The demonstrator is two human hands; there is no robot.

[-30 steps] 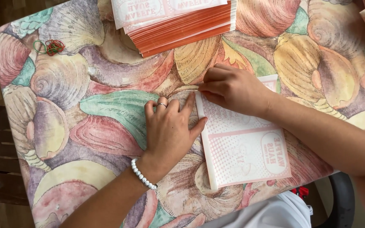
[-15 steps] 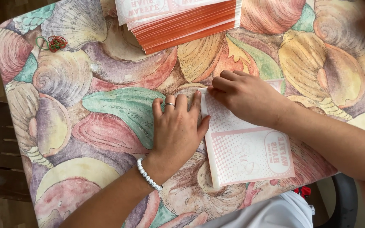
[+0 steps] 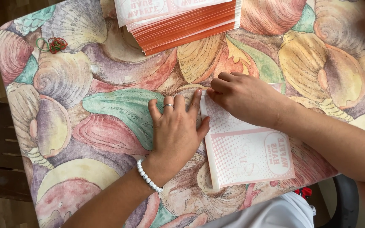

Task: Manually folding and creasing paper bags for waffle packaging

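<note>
A shell-patterned table [image 3: 106,105] fills the view. The left hand [image 3: 176,126] lies flat, fingers spread, against the left edge of a pink paper bag [image 3: 246,152]. The right hand [image 3: 243,97] pinches the bag's top corner. Beyond the bag sits an orange stack [image 3: 182,25]; rubber bands [image 3: 53,44] lie far left.

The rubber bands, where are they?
In the head view, the rubber bands lie on the shell-patterned table near its far left corner, left of the orange stack, well away from both hands.
</note>
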